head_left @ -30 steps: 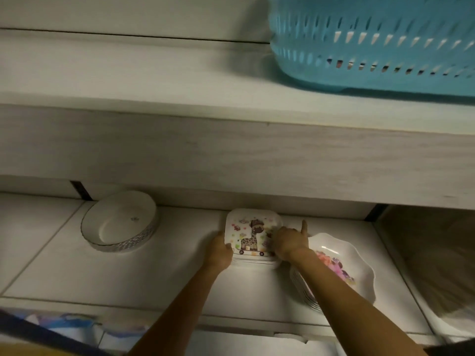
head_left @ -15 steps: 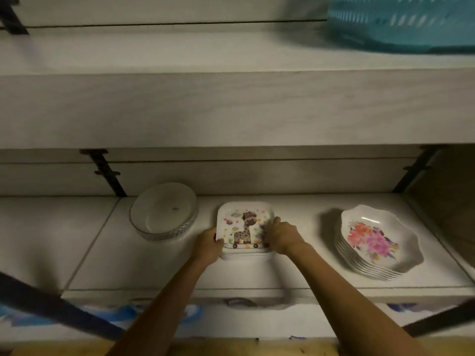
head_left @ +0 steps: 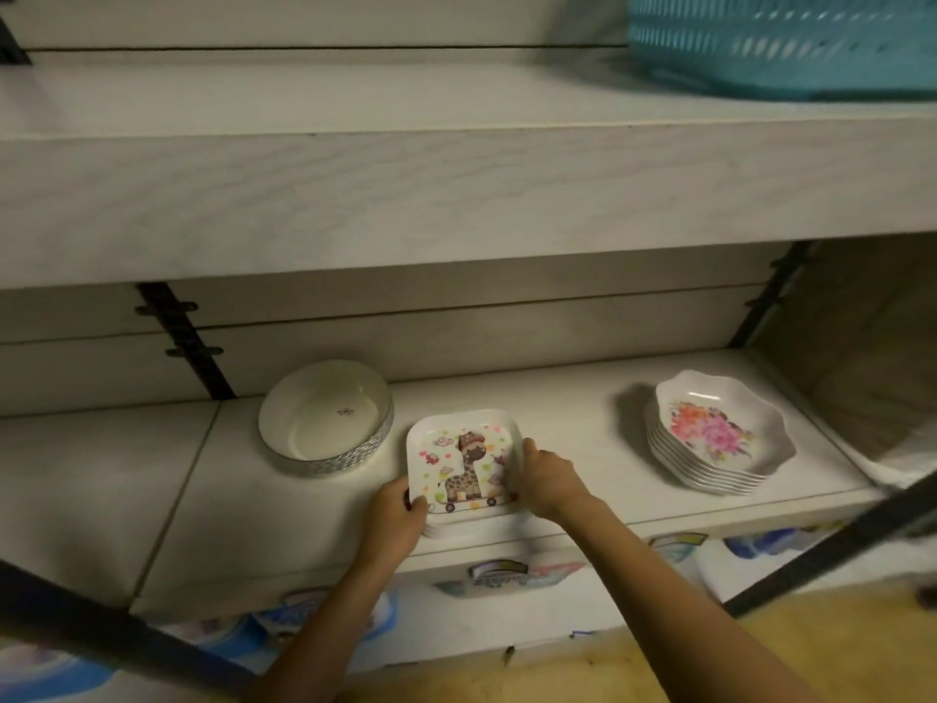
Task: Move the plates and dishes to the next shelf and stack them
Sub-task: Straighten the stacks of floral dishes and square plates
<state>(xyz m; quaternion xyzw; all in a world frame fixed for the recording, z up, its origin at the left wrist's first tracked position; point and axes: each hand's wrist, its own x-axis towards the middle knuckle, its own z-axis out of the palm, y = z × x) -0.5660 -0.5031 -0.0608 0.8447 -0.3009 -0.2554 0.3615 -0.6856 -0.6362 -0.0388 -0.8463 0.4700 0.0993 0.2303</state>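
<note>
Pale wood-grain shelving fills the view, and the lower shelf (head_left: 583,438) carries everything that matters, so the giraffe plates (head_left: 464,466) serve as the landmark. They are a small stack of square plates near the front edge of that shelf, roughly at its middle.

Nearest the camera, the left hand (head_left: 393,517) is clasped on the stack's near left corner, thumb on the top plate's rim and fingers hidden below. The right hand (head_left: 545,479) grasps the right edge, fingers curled over the rim. Both hands therefore touch the stack, one on each side, with the printed giraffe showing between them.

The step in hand looks like lifting this stack out. To do it well, keep both grips level and low on the pile so the bottom plate comes along, draw it straight toward the front edge, and clear the thick shelf above before raising it.

Left of the giraffe plates and slightly behind sits a round dish (head_left: 324,418) with a patterned wall, close by but apart. Well to the right stands a stack of scalloped floral bowls (head_left: 720,438). Farther up, on the upper shelf (head_left: 355,195), a teal basket (head_left: 781,43) rests at the right.
</note>
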